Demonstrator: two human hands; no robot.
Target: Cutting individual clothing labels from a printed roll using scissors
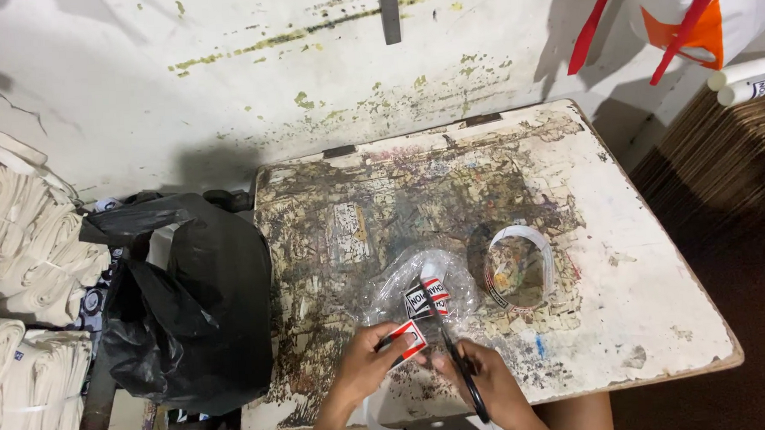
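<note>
My left hand (365, 362) pinches a small red, white and black printed label (408, 338) near the front edge of a worn, stained board (642, 255). My right hand (493, 380) grips black-handled scissors (457, 358), whose blades point up toward the label. Just beyond the hands lies a clear plastic bag (403, 283) holding more printed labels (426, 298). A loop of white label strip (522, 269) curls on the board to the right of the bag.
A black plastic bag (189, 309) bulges at the board's left edge. Stacks of folded cream cloth (23, 256) sit further left. Corrugated cardboard sheets (724, 166) stand at the right, beneath a white, orange and red bag (692, 12). A stained wall (221, 67) is behind.
</note>
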